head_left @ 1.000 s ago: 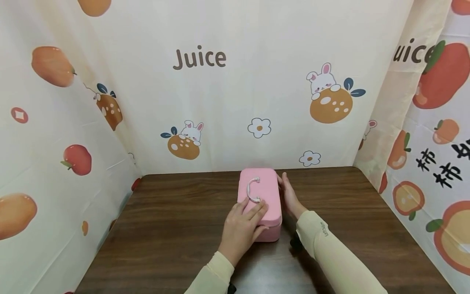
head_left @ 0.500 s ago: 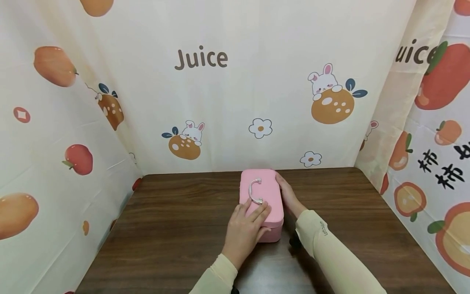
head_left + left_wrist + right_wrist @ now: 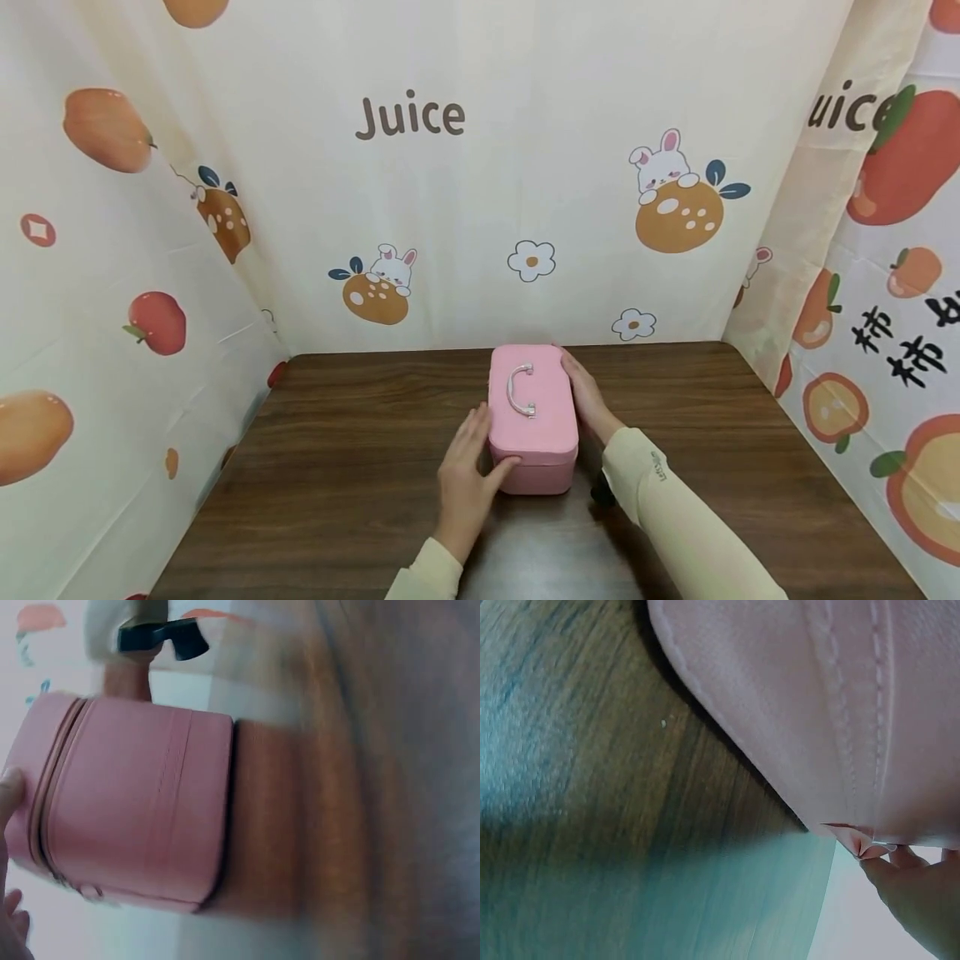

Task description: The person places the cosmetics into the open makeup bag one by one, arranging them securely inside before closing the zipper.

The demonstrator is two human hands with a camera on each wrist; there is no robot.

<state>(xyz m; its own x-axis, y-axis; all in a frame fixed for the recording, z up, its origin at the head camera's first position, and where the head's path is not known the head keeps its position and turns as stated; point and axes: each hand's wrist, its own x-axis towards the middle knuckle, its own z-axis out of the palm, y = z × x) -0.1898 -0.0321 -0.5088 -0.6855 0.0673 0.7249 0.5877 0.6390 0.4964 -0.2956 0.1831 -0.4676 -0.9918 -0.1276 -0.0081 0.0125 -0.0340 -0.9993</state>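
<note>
A pink zip-up case (image 3: 534, 408) with a silver handle (image 3: 517, 392) on its lid stands lengthwise on the wooden table. My left hand (image 3: 465, 487) is at its near left corner, fingers fairly straight along the left side. The left thumb (image 3: 10, 793) touches the near end by the lid in the left wrist view, where a zip seam runs below the lid. My right hand (image 3: 588, 400) holds the far right edge of the case. In the right wrist view, its fingers (image 3: 911, 889) bend at the far corner by a small pink flap (image 3: 859, 844).
The brown wooden table (image 3: 360, 467) extends on both sides of the case. A printed fabric backdrop (image 3: 465, 200) rises behind the table, with more fabric left and right. A black wrist camera (image 3: 161, 634) sits on the right forearm.
My left hand has slid off the lid and handle to the left side of the case. My right fingers, first held straight beside the case, now bend onto its far right edge.
</note>
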